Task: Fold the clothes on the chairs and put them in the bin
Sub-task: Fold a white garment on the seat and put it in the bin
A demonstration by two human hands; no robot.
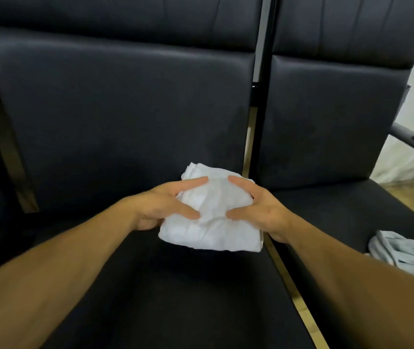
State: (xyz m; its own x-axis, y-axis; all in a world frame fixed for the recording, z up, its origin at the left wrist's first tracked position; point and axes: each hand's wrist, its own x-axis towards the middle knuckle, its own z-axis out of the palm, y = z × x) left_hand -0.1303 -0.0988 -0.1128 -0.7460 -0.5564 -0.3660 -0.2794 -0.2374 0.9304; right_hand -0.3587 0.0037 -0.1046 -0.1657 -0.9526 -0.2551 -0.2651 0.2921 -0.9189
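Head view: white garment [211, 217], folded into a compact, wrinkled, roughly rectangular bundle of soft cloth, sits near the right edge of the left chair seat [150, 285]. Left hand [158, 205] and right hand [261, 207] clamp it from opposite sides, thumbs and forefingers spread apart across its top. Both seats are smooth dark padded upholstery. Grey garment [407, 255] lies crumpled on the right chair seat [339, 222], toward its right edge.
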